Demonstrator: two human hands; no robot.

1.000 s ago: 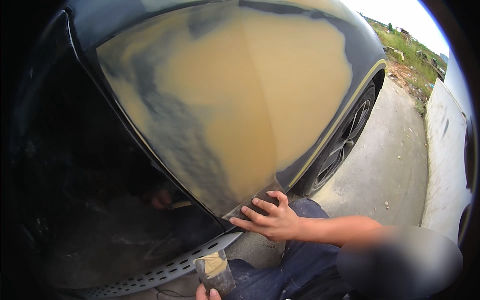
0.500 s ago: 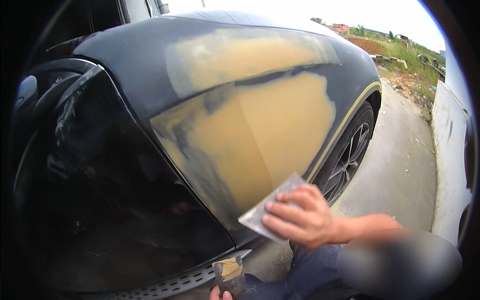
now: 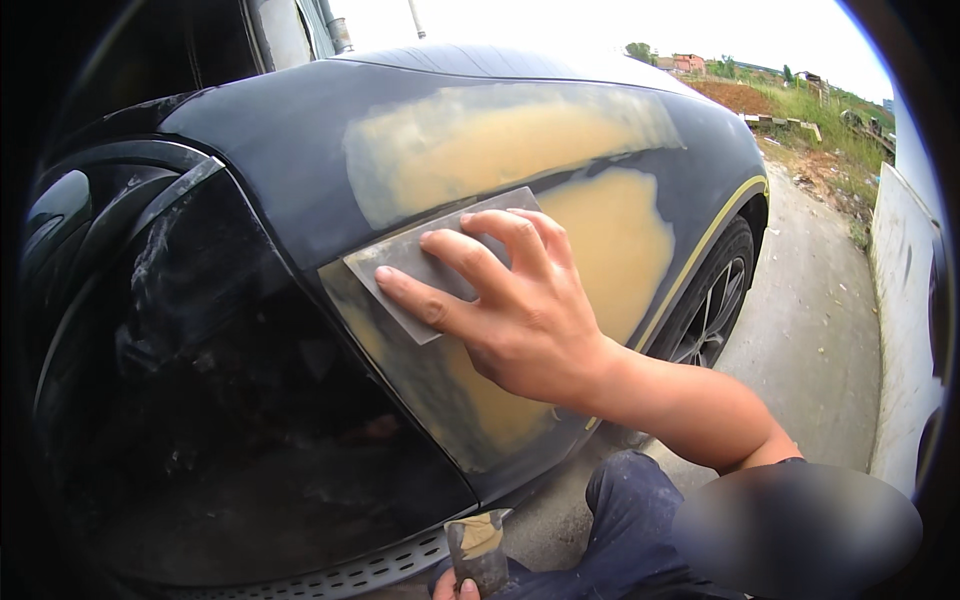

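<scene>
My right hand (image 3: 520, 315) reaches across with its fingers spread over a flat grey spreader (image 3: 405, 272). The spreader lies against the upper edge of the lower tan filler patch (image 3: 610, 245) on a dark car's front fender (image 3: 265, 175). Above it, a second tan patch (image 3: 520, 130) covers part of the fender. Low in the view, the fingertips of my left hand (image 3: 457, 588) pinch a small grey plate (image 3: 478, 572) that carries a lump of tan putty (image 3: 477, 536). Most of the left hand lies outside the frame.
Left of the fender is a glossy black door (image 3: 230, 370), with a perforated side step (image 3: 370, 575) beneath. Yellow tape (image 3: 700, 240) edges the wheel arch around the front wheel (image 3: 712, 300). A white panel (image 3: 905, 320) stands to the right, beyond the concrete ground (image 3: 800, 310).
My right hand has carried the spreader up and left, from the lower edge of the filler to its upper left part. The left hand still holds the small plate, shifted slightly in view.
</scene>
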